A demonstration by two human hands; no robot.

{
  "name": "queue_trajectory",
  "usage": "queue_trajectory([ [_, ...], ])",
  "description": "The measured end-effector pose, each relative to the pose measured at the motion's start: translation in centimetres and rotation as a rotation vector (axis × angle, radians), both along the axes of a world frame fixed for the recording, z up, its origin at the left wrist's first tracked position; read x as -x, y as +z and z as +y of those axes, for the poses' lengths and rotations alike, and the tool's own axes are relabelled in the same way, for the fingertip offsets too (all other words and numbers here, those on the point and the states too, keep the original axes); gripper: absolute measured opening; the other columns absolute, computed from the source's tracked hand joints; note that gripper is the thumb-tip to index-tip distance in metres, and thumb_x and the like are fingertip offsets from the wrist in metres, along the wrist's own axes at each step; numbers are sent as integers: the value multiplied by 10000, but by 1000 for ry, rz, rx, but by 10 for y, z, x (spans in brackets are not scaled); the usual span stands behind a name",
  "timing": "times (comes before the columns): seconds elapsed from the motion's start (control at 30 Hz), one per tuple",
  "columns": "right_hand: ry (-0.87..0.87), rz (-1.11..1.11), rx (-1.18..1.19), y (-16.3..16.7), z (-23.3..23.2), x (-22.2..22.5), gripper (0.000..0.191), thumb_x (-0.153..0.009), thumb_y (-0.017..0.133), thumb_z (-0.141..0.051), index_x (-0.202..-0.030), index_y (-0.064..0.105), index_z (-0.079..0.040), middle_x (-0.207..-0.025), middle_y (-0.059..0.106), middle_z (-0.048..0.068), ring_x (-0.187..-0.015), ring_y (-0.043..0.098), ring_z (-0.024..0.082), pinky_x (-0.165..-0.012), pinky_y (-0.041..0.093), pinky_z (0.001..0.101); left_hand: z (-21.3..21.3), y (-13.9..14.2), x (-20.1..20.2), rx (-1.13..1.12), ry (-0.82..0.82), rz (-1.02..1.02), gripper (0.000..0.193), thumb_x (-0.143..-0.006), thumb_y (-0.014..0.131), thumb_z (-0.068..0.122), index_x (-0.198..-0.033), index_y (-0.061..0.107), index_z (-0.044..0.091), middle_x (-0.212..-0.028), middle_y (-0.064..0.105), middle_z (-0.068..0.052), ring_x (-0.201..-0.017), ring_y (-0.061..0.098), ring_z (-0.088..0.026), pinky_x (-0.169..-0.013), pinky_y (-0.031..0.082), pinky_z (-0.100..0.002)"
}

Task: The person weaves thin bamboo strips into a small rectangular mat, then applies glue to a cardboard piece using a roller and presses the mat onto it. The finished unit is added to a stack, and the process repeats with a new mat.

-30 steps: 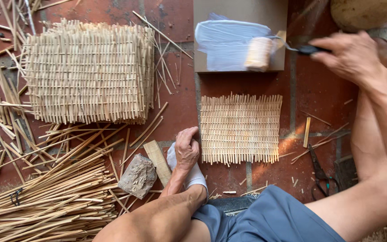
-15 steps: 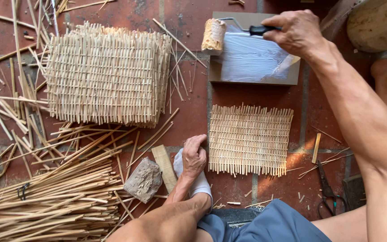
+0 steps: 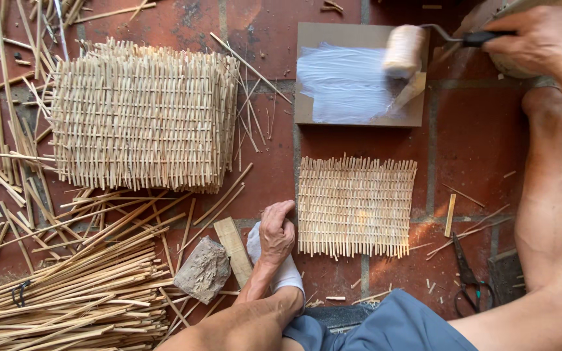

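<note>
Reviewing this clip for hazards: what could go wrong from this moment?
1. The roller in the right hand sits at the board's right edge; it could run off and smear white glue on the bricks.
2. The left hand only touches the small woven mat at its left edge, so it may slide.
3. Scissors lie beside the right leg, possibly a snag.
</note>
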State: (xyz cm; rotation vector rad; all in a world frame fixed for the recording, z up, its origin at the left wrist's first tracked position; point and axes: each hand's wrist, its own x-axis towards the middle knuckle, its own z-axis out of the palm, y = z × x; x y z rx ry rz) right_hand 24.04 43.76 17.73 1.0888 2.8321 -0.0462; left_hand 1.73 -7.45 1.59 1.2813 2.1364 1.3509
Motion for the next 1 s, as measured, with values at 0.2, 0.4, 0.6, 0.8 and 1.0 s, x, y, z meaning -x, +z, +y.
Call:
queue_trajectory([
  [0.2, 45, 71, 389, 19, -35, 161, 288, -1055, 644, -264, -1269, 721, -86, -675, 660, 145, -495, 539, 232, -431, 421, 381, -3, 3, 0, 21, -14, 0, 422, -763, 536, -107, -1140, 692, 3, -1123, 735, -162, -1102, 687, -342, -1008, 528, -430],
  [0.4, 15, 7, 408, 26, -29, 161, 333, -1016, 688, -273, -1264, 722, -54, -706, 684, 166, -546, 586, 239, -501, 461, 385, -1, 4, 1, 29, -6, 1, 430, -753, 540, -106, -1136, 700, 5, -1127, 736, -164, -1113, 685, -346, -1018, 525, -428],
  [0.6, -132, -54, 292, 24, 10, 25, 384, -977, 733, -282, -1259, 723, -22, -737, 709, 187, -597, 632, 246, -571, 500, 389, -2, 2, 2, 30, -19, -2, 437, -735, 540, -96, -1126, 704, 6, -1127, 736, -163, -1111, 685, -343, -1016, 523, -425],
  [0.8, -150, 144, 127, -18, -29, -28, 441, -937, 777, -292, -1254, 724, 10, -768, 733, 208, -648, 679, 253, -640, 540, 393, 1, -2, 4, 23, -33, 31, 436, -732, 549, -88, -1129, 699, 10, -1122, 738, -151, -1092, 678, -344, -1003, 523, -427],
  [1.0, -321, 467, 252, -66, -172, -28, 311, -983, 726, -297, -891, 712, 0, -723, 689, 164, -627, 667, 247, -589, 544, 400, -6, -9, 4, 29, -44, 41, 438, -749, 546, -84, -1146, 701, 16, -1138, 732, -151, -1101, 671, -338, -1010, 527, -426],
])
